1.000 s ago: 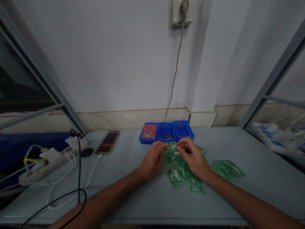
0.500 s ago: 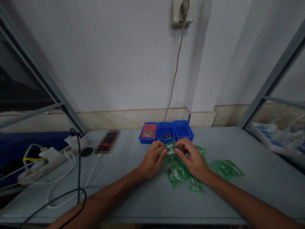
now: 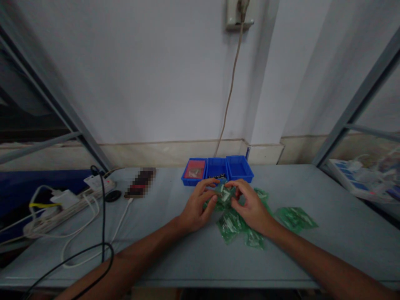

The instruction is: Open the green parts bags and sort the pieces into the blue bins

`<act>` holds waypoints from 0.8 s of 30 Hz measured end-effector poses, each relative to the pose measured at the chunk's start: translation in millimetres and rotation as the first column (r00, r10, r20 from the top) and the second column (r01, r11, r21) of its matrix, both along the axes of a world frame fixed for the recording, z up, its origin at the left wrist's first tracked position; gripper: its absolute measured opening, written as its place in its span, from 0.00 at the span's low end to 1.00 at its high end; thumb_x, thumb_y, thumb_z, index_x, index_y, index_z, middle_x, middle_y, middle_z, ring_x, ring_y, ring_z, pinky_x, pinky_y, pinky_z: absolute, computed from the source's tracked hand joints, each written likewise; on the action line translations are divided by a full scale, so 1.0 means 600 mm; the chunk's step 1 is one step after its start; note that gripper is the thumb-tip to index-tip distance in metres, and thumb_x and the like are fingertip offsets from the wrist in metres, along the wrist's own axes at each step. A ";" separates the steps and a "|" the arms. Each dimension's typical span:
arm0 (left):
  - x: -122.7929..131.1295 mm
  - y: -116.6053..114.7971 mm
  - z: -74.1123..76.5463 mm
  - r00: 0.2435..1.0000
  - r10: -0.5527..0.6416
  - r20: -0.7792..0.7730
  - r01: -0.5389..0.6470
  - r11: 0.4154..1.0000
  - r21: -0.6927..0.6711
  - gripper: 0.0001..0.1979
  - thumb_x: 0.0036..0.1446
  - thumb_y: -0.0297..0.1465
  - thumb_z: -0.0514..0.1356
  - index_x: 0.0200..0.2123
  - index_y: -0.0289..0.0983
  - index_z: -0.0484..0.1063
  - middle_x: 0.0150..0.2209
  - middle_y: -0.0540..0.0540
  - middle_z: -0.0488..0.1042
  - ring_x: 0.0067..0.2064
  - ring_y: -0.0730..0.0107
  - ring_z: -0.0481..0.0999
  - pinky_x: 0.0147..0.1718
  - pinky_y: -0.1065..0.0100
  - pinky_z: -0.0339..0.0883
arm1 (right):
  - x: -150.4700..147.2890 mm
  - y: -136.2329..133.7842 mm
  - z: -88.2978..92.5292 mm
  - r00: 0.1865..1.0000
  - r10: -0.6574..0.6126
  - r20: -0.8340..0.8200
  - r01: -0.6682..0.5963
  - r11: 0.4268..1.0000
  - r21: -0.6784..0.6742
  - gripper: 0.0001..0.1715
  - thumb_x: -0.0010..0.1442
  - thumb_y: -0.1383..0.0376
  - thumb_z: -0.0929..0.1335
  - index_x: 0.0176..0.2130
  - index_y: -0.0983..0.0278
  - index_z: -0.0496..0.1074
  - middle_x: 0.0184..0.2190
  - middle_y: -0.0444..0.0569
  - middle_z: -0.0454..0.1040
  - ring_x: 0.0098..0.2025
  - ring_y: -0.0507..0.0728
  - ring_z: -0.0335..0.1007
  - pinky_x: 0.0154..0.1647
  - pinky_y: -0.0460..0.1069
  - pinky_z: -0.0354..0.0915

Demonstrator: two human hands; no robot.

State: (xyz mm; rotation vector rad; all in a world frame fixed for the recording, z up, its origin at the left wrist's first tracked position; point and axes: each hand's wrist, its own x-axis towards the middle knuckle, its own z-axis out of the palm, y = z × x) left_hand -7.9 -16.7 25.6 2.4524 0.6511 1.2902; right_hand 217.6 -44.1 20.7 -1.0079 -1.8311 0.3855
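The step in hand looks like handling a small, crinkled, translucent green plastic bag (image 3: 226, 195), raised between both hands just in front of the open blue plastic tray holding small dark parts (image 3: 218, 166). The right hand (image 3: 251, 207) pinches its near side between thumb and fingers; the left hand (image 3: 197, 208) curves around the opposite side, though blur and dim light leave its grip uncertain. The next move, I judge, calls for steady fingertip control of the thin, slippery film.
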 end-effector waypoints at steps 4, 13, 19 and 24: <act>0.000 0.000 -0.002 0.997 -0.058 -0.042 0.062 0.993 0.101 0.15 0.71 0.25 0.54 0.56 0.39 0.74 0.64 0.35 0.71 0.63 0.53 0.71 0.59 0.50 0.69 | 0.001 0.002 -0.001 0.999 0.038 -0.008 -0.038 0.999 -0.013 0.13 0.69 0.66 0.70 0.53 0.57 0.72 0.46 0.50 0.73 0.45 0.61 0.70 0.47 0.54 0.68; 0.011 0.006 -0.026 0.997 0.054 -0.051 -0.046 0.990 0.136 0.22 0.68 0.21 0.58 0.63 0.41 0.67 0.54 0.39 0.75 0.56 0.57 0.74 0.56 0.54 0.70 | -0.004 0.000 0.003 0.997 0.033 -0.075 -0.038 0.997 -0.070 0.10 0.75 0.58 0.65 0.48 0.59 0.74 0.39 0.48 0.74 0.44 0.59 0.72 0.48 0.54 0.67; 0.007 0.012 -0.022 0.994 0.107 -0.037 -0.106 0.994 0.027 0.19 0.65 0.24 0.63 0.58 0.43 0.72 0.52 0.41 0.73 0.56 0.55 0.72 0.56 0.52 0.70 | -0.006 -0.007 0.003 0.979 0.057 -0.193 -0.084 0.987 -0.139 0.14 0.73 0.57 0.67 0.55 0.57 0.69 0.36 0.45 0.76 0.40 0.59 0.75 0.45 0.53 0.70; 0.010 0.015 -0.011 0.987 0.157 0.028 -0.157 0.987 -0.025 0.09 0.68 0.28 0.62 0.50 0.41 0.77 0.51 0.41 0.73 0.54 0.57 0.73 0.55 0.53 0.69 | -0.003 -0.013 0.006 0.995 0.069 -0.075 -0.073 0.996 -0.045 0.12 0.74 0.63 0.64 0.53 0.57 0.74 0.48 0.51 0.78 0.49 0.61 0.75 0.53 0.57 0.69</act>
